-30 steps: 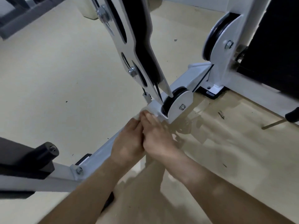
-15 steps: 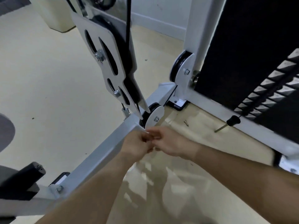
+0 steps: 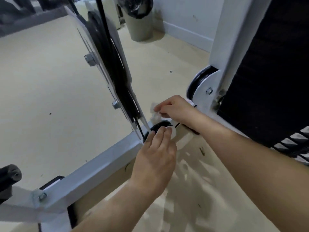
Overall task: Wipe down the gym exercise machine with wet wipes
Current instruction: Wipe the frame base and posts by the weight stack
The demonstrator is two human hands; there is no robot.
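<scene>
The white gym machine has a low base beam (image 3: 100,168) running from lower left to a small black pulley (image 3: 161,125) at the centre. My right hand (image 3: 175,108) pinches a crumpled white wet wipe (image 3: 154,112) just above that pulley. My left hand (image 3: 155,158) rests on the beam's end, its fingertips touching the pulley's white bracket. A slanted white plate with a black belt (image 3: 108,64) rises from the pulley toward the upper left.
A white upright post (image 3: 234,39) with a second pulley (image 3: 200,84) stands at right, beside the black weight stack (image 3: 275,72). A bin with a black liner (image 3: 138,19) stands by the far wall. A black handle end (image 3: 10,174) shows at the left edge. Beige floor lies all around.
The view has come closer and tilted up. My hands, together on the beam a second ago, have parted: the right has lifted the wipe above the pulley, the left stays at the beam's end.
</scene>
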